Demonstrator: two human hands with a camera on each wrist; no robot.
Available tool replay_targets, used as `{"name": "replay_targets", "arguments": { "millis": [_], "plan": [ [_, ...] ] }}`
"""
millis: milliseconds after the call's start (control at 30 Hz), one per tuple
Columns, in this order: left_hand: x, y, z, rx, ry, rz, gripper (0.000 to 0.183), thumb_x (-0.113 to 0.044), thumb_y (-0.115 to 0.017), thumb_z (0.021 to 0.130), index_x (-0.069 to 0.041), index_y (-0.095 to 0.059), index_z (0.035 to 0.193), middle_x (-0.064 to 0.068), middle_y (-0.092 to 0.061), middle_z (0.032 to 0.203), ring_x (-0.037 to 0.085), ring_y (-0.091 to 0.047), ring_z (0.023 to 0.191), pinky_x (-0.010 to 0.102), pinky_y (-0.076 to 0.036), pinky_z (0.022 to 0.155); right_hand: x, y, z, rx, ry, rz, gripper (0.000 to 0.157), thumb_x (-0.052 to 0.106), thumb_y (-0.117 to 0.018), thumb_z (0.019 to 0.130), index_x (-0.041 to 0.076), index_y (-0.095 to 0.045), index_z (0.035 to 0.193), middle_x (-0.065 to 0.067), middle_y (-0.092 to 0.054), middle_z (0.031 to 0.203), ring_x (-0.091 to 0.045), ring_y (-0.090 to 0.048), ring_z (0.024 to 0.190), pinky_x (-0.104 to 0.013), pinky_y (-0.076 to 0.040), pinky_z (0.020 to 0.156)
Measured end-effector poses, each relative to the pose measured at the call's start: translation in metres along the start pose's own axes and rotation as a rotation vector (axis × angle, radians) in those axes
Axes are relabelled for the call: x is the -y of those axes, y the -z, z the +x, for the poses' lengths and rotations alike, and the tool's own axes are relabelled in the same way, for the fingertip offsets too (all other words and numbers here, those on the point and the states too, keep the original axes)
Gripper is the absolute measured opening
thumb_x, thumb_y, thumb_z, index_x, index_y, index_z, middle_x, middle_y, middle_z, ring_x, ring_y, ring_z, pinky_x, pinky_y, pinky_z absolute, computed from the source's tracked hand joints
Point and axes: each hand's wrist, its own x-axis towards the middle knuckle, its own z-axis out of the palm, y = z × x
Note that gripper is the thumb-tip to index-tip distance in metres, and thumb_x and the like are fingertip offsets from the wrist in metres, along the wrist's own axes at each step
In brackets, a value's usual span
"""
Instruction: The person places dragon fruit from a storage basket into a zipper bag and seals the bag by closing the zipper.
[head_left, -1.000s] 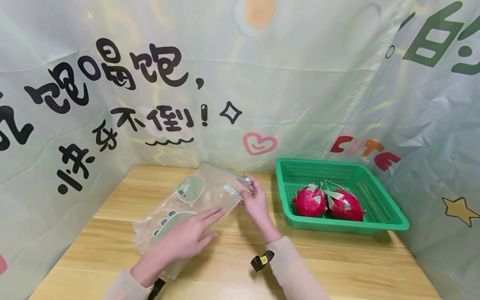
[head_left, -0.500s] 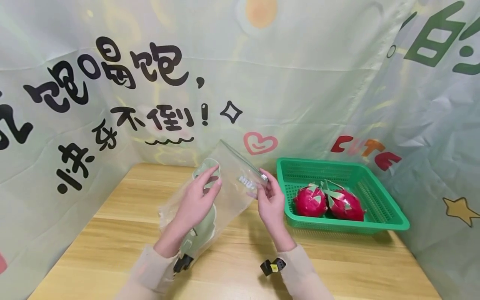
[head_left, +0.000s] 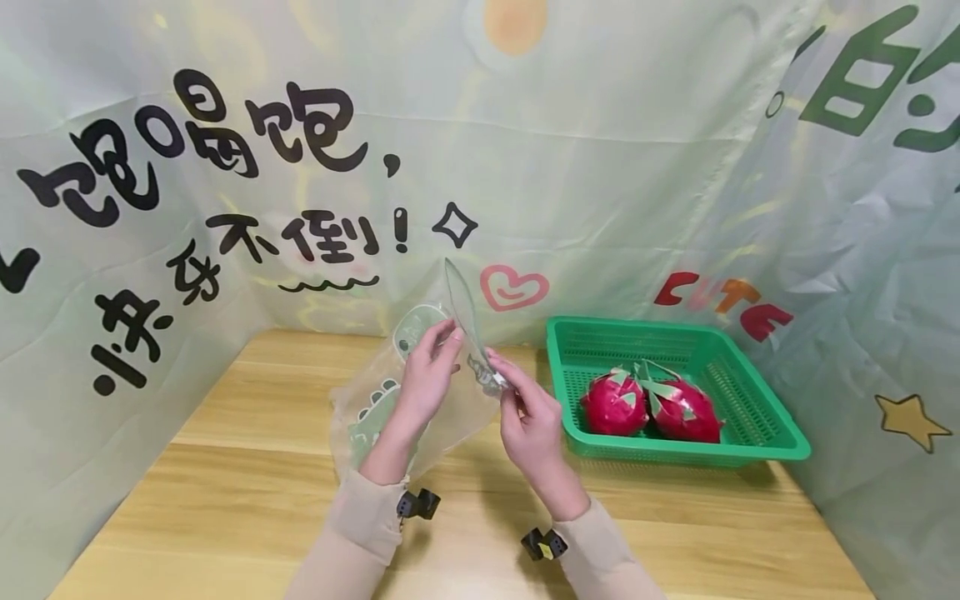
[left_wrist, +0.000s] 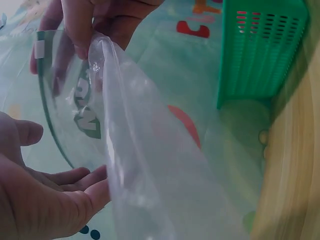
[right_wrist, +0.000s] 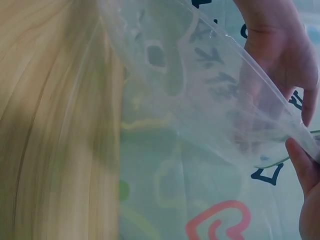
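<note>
A clear zip bag [head_left: 375,412] with green dinosaur prints is held tilted above the table. My right hand [head_left: 534,417] pinches the bag's corner beside the white zip slider [head_left: 497,380], thumb on one side and fingers on the other. Against the bag near its mouth lie the fingers of my left hand [head_left: 427,371]; in the left wrist view the left thumb stands away from the plastic. Along the bag's top, the green zip edge [left_wrist: 47,107] bows outward. The right wrist view shows left fingers [right_wrist: 250,110] through the film.
On the right stands a green perforated basket [head_left: 690,454] holding two red dragon fruits [head_left: 615,404] with green leaf tips. The wooden table [head_left: 225,483] meets a printed cloth backdrop [head_left: 622,192] at the back and sides.
Both hands have lifted the bag from the table and tilted it up. My left hand moved up and right toward the mouth, and the zip edge turned to face right.
</note>
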Motion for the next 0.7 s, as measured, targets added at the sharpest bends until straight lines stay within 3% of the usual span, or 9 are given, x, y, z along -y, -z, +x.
{"name": "replay_targets", "arguments": {
  "millis": [67, 167, 400, 600, 700],
  "plan": [
    [0.001, 0.000, 0.002, -0.012, 0.009, -0.049, 0.057, -0.033, -0.057, 0.108, 0.002, -0.046, 0.152, 0.024, -0.051, 0.152, 0.039, -0.055, 0.136, 0.049, -0.059, 0.101, 0.000, -0.002, 0.001, 0.012, 0.064, -0.003, 0.042, -0.025, -0.054, 0.088, -0.004, -0.072, 0.120, -0.021, -0.074, 0.120, -0.031, -0.075, 0.105, -0.015, -0.060, 0.079],
    [0.004, 0.000, 0.003, -0.031, 0.012, -0.085, 0.055, -0.029, -0.057, 0.108, 0.004, -0.047, 0.150, 0.026, -0.052, 0.149, 0.041, -0.056, 0.134, 0.048, -0.060, 0.098, -0.001, -0.004, 0.000, 0.041, 0.140, 0.002, 0.042, -0.025, -0.051, 0.087, -0.005, -0.072, 0.118, -0.022, -0.074, 0.118, -0.034, -0.074, 0.108, -0.032, -0.059, 0.099],
    [0.011, 0.005, 0.001, -0.078, 0.011, -0.080, 0.046, -0.019, -0.061, 0.105, 0.000, -0.054, 0.146, 0.021, -0.060, 0.134, 0.035, -0.064, 0.121, 0.031, -0.061, 0.088, -0.003, -0.007, -0.004, 0.154, 0.230, 0.051, 0.038, -0.021, -0.054, 0.085, -0.006, -0.073, 0.114, -0.024, -0.074, 0.115, -0.037, -0.075, 0.102, -0.035, -0.062, 0.094],
    [0.017, 0.005, 0.003, -0.075, -0.036, -0.044, 0.043, -0.003, -0.057, 0.099, 0.001, -0.058, 0.142, 0.022, -0.066, 0.127, 0.034, -0.070, 0.110, 0.020, -0.056, 0.082, -0.007, -0.004, -0.005, 0.223, 0.215, 0.115, 0.039, -0.013, -0.055, 0.081, -0.007, -0.071, 0.116, -0.026, -0.072, 0.118, -0.038, -0.073, 0.107, -0.038, -0.060, 0.098],
    [0.020, 0.005, 0.002, -0.074, -0.032, -0.053, 0.044, 0.000, -0.057, 0.096, -0.001, -0.061, 0.140, 0.020, -0.068, 0.125, 0.028, -0.070, 0.102, 0.018, -0.055, 0.079, -0.008, 0.001, -0.006, 0.268, 0.174, 0.165, 0.036, 0.000, -0.056, 0.089, -0.007, -0.068, 0.122, -0.026, -0.070, 0.123, -0.037, -0.071, 0.114, -0.038, -0.059, 0.101]
  ]
}}
